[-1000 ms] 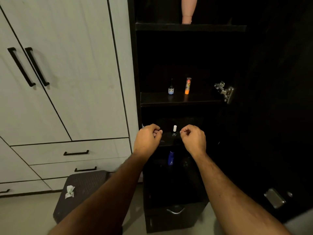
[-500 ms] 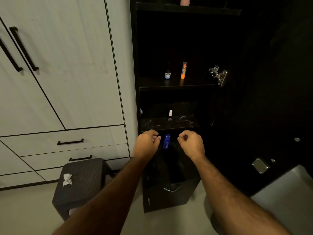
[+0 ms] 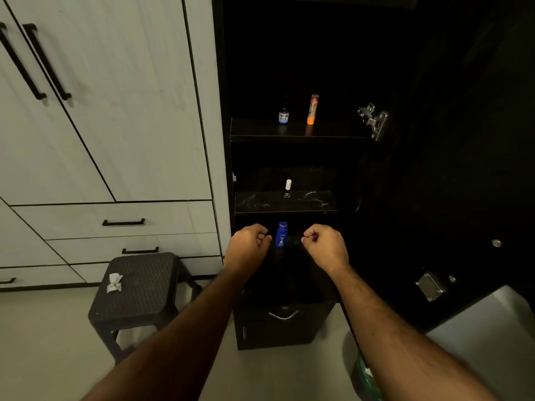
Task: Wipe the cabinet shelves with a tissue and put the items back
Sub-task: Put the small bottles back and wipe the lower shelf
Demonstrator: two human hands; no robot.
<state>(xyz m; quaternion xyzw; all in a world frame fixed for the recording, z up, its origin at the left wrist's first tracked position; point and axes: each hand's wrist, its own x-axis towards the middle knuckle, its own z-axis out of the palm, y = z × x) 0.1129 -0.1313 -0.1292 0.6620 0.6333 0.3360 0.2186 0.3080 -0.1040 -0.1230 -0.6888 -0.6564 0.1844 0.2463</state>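
The dark cabinet stands open beside a pale wardrobe. On its upper shelf a small dark bottle with a blue label stands just left of an orange tube, both upright. The middle shelf shows pale smeared streaks and carries a little bottle with a white cap. Below it stands a blue bottle, upright, between the two hands. The left hand and right hand hover in front of that lowest shelf, each grip curled into a loose fist with thumb against forefinger; neither visibly holds anything. The tissue lies crumpled, white and twisted, on the dark stool standing to the left of the cabinet, well apart from both hands.
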